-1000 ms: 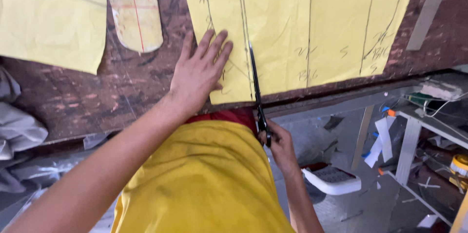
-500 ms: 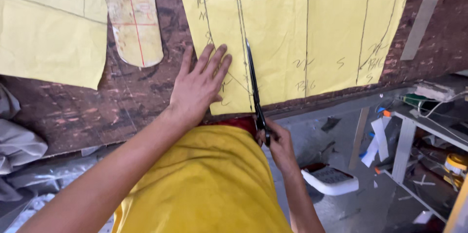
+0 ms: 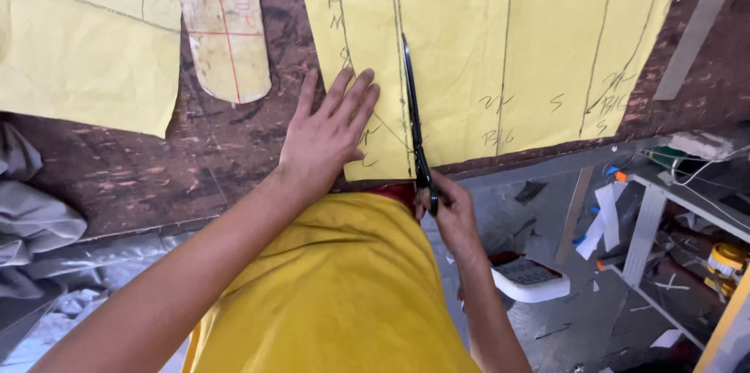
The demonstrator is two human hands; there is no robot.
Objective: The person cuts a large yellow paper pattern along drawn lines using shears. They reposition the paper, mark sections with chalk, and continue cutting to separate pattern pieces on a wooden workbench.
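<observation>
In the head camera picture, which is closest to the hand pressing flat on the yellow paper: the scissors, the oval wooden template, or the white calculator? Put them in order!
From the left hand, pressing on the yellow paper sheet:
1. Scissors, just to its right, blades lying on the paper, held by the right hand.
2. Oval wooden template, up and to its left on the worktable.
3. White calculator, farthest, lower right below the table edge.

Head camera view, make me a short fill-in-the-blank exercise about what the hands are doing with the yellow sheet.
1. The right hand holds a pair of black ____ by the handles.
2. The left hand lies flat, palm ____, on the yellow sheet.
3. The rounded template on the worn wooden table bears crossed lines in the colour ____.

Missing words: scissors; down; red
</observation>
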